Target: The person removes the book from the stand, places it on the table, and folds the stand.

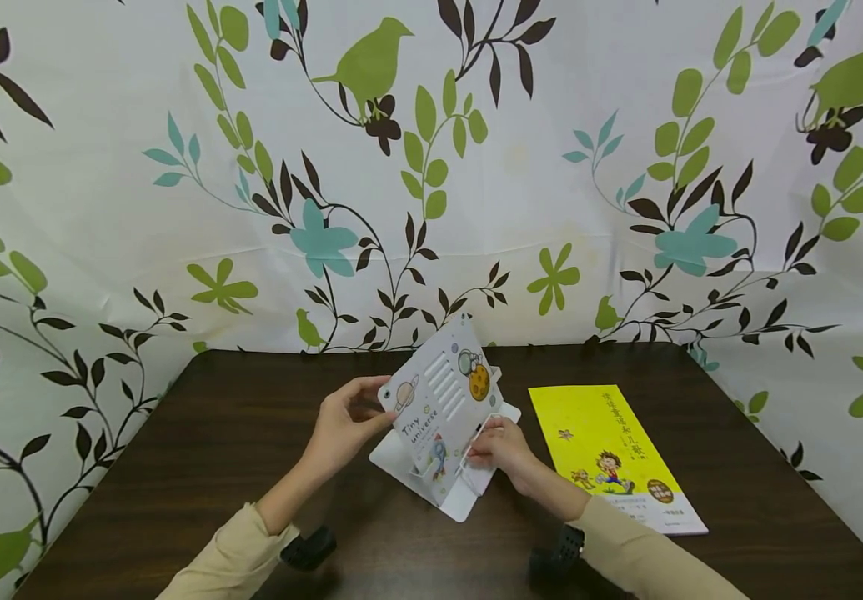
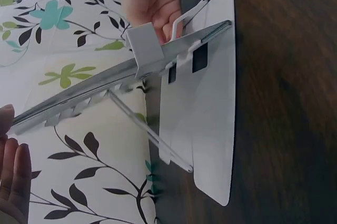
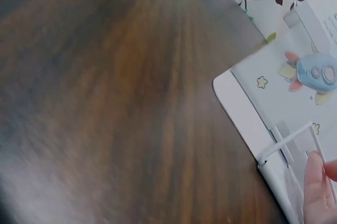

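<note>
A white folding stand point(image 1: 446, 417) is partly unfolded, set askew around the middle of the worktop point(image 1: 236, 467). Its printed panel point(image 1: 425, 415) tilts up from the flat, round-cornered base point(image 2: 213, 113), a thin wire strut point(image 2: 150, 131) running between them behind. The panel carries "Tiny universe", a ringed planet, a rocket, an astronaut by an orange ball, and a row of slots. A bent white wire clip point(image 3: 287, 142) crosses its lower edge.

book stand point(image 1: 440, 418): white, printed with orange planet, blue rocket, black "Tiny universe" lettering | booklet point(image 1: 605, 446): yellow, white lower band | table point(image 1: 251, 433): dark brown, wood-grained | backdrop cloth point(image 1: 509, 192): white, green birds, teal flowers, dark-brown leaves | sleeves point(image 1: 232, 554): beige
</note>
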A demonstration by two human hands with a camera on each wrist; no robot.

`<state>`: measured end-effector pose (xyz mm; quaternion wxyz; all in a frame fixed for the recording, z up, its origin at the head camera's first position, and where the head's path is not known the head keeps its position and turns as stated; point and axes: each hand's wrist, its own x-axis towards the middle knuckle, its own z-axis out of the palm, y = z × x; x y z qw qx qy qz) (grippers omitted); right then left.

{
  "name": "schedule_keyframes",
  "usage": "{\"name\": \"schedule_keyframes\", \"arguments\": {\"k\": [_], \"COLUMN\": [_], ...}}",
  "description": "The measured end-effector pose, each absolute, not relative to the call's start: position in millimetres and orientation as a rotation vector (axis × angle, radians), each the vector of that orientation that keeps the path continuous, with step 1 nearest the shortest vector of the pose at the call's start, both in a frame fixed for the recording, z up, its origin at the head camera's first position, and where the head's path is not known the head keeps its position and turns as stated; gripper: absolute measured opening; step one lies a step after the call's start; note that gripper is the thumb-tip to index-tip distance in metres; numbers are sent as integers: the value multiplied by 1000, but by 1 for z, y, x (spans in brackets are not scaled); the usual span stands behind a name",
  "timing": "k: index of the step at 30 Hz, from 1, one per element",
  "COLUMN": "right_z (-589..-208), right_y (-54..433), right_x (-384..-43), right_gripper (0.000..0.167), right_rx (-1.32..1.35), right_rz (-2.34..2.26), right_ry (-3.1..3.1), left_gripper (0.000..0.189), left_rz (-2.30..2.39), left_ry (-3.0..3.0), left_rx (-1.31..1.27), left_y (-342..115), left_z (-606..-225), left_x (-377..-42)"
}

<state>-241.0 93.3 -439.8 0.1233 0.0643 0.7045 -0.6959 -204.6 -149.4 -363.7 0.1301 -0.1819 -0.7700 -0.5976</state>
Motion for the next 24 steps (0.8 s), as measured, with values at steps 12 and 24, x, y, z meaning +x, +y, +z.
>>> {"name": "schedule_keyframes", "arguments": {"k": [12, 24], "right_z": [-437, -434], "right_y": [106, 115], "right_x": [-256, -271], "right_gripper": [33, 36], "right_rx": [31, 2], "right_rz": [-1908, -1787], "right_ry": [2111, 2128], "left_gripper": [39, 36], "left_rz": [-1674, -1682], "left_ry": [-2103, -2040], "left_rx": [-570, -481], "left_y": [-124, -104], "left_z": [-347, -348], "left_x": [-172, -162]}}
